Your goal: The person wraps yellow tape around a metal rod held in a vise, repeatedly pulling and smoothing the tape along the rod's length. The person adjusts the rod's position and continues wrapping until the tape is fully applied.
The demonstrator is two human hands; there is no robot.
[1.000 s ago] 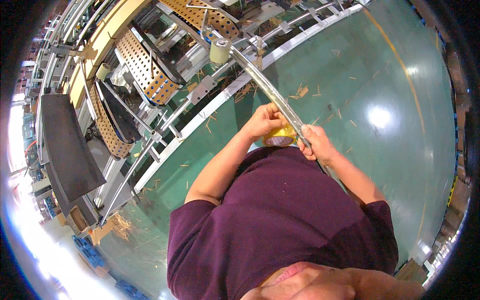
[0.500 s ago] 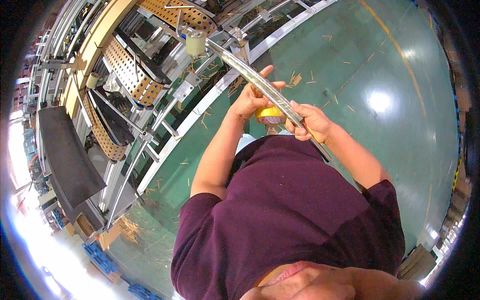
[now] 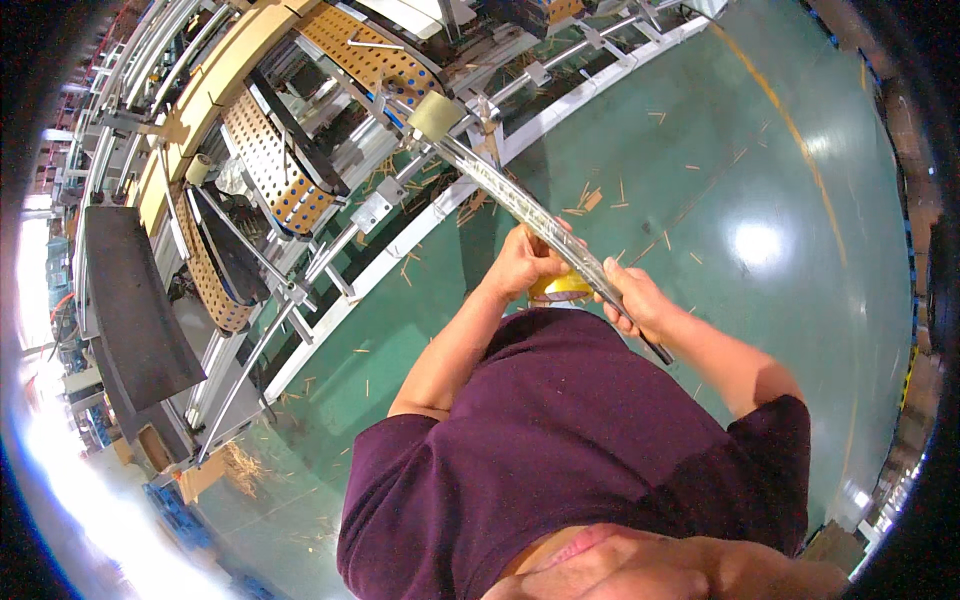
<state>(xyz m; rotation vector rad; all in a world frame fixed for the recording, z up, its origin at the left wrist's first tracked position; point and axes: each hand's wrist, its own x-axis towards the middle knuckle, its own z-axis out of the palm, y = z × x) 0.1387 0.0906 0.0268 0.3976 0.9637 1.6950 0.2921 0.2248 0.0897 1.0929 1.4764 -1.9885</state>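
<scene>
A long metal rod (image 3: 505, 187) runs slantwise in front of me, its middle stretch covered in shiny, crinkled clear wrapping. A pale yellow-green roller (image 3: 435, 116) is at its far end, by the machine frame. My right hand (image 3: 640, 298) is closed around the rod near its dark near end. Just beneath the rod, my left hand (image 3: 527, 264) has its fingers curled at a roll of yellow tape (image 3: 560, 288). Part of the roll and some left fingertips are hidden behind the rod.
On the left stands a machine with perforated tan plates (image 3: 265, 160), metal rods and a black curved sheet (image 3: 140, 305). A white rail (image 3: 410, 233) borders it. Thin wooden sticks (image 3: 590, 200) are scattered over the green floor (image 3: 720, 180).
My left fingers, spread before, are now curled in at the tape and rod. Both hands, the roll and the rod appear lower and farther right in the picture; the view has also shifted.
</scene>
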